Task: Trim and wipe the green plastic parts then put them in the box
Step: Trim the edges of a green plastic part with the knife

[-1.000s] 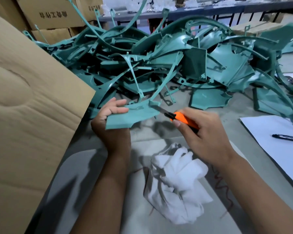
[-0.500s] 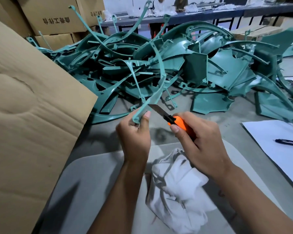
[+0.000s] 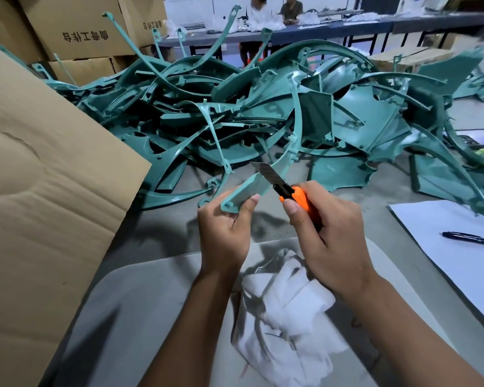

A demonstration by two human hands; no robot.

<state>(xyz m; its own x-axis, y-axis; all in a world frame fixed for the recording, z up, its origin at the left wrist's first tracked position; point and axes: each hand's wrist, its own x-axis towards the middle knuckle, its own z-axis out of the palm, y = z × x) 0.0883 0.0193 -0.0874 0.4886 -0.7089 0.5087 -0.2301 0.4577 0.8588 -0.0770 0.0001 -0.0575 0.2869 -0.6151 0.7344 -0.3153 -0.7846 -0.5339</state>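
My left hand (image 3: pixel 225 233) grips the lower end of a long curved green plastic part (image 3: pixel 285 163) that rises up and away over the pile. My right hand (image 3: pixel 324 233) grips an orange utility knife (image 3: pixel 296 195), whose extended blade lies against the part's edge just above my left thumb. A large heap of green plastic parts (image 3: pixel 263 107) covers the table behind. A crumpled white cloth (image 3: pixel 285 317) lies on the grey mat below my wrists. The open cardboard box's flap (image 3: pixel 39 205) fills the left side.
White paper (image 3: pixel 458 247) with a black pen (image 3: pixel 470 239) lies at the right. Stacked cardboard cartons (image 3: pixel 81 32) stand at the back left. Two people sit at a far table (image 3: pixel 347 26). The grey mat (image 3: pixel 151 317) lies under the cloth.
My left hand turned the green part from flat to upright and moved right toward the knife. The blade now lies on the part's edge. The camera has tilted up slightly.
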